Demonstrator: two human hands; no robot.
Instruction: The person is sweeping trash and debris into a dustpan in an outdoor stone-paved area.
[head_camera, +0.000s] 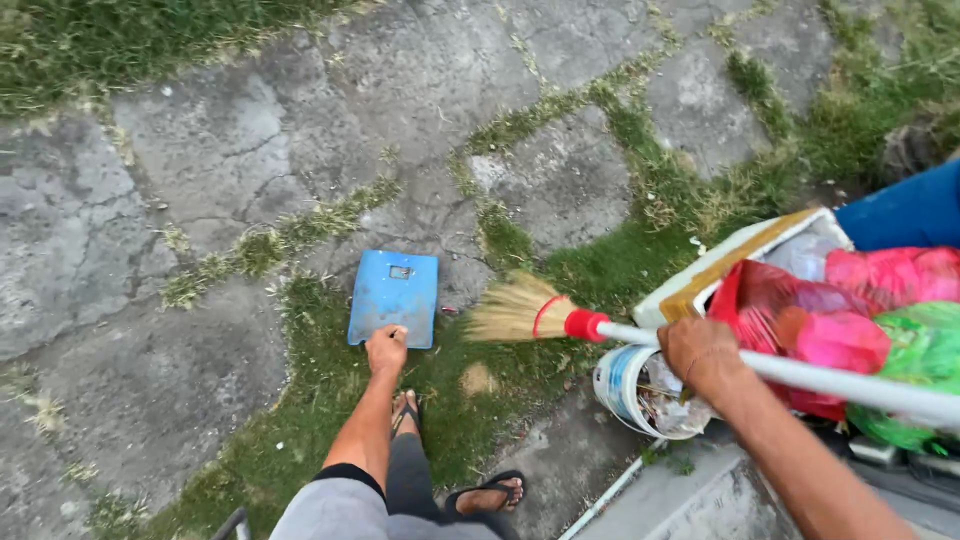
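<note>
My left hand (386, 350) reaches down and grips the near edge of a flat blue dustpan-like board (393, 295) lying on the cracked paving. My right hand (700, 355) is closed around the white handle (800, 372) of a broom. The broom's straw head (512, 310), with a red collar, hangs just right of the blue board above the grass. My feet in sandals (404, 412) stand on the grass below the left hand.
At the right stand a white box (740, 250) stuffed with red, pink and green plastic bags (850, 320), a small white bucket (625, 390) of litter, and a blue thing (900, 212). Grass fills the cracks between stone slabs.
</note>
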